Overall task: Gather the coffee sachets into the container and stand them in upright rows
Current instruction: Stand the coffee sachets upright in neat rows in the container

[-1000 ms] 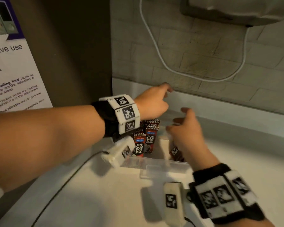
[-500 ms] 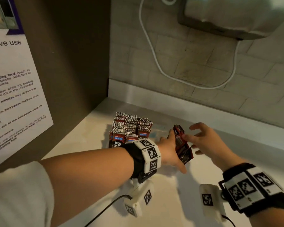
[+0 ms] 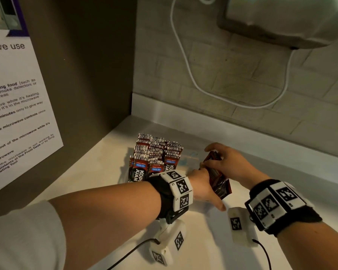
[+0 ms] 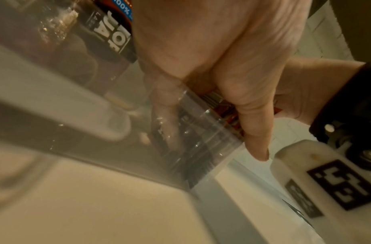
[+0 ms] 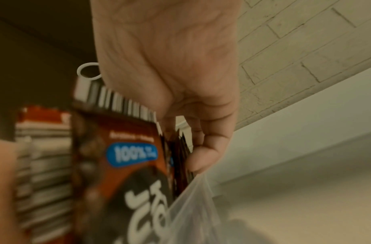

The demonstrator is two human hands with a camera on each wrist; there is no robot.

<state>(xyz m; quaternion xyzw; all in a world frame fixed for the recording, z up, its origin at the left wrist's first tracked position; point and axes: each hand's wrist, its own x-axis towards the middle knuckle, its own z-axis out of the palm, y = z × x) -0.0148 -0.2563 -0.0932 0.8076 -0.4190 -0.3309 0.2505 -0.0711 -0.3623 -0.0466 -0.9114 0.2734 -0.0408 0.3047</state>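
Note:
A clear plastic container (image 3: 189,158) sits on the white counter, with coffee sachets (image 3: 156,154) standing in upright rows at its left end. At its right end both hands hold a tilted bundle of sachets (image 3: 219,182). My left hand (image 3: 203,188) grips the bundle's lower part. In the left wrist view its fingers (image 4: 165,102) show through the container wall (image 4: 96,132), and the thumb lies along the corner. My right hand (image 3: 226,162) pinches the bundle's top; in the right wrist view the bundle (image 5: 122,156) sits under its fingers (image 5: 203,151).
A brown side panel with a microwave notice (image 3: 18,106) closes off the left. The tiled back wall carries a white cable (image 3: 185,61) and a mounted appliance (image 3: 281,18). Bare counter (image 3: 213,240) lies in front of the container and to its right.
Both hands dropped from above the container to its right end. The left hand took the bundle first. The right hand, open beside it half a second ago, now pinches its top.

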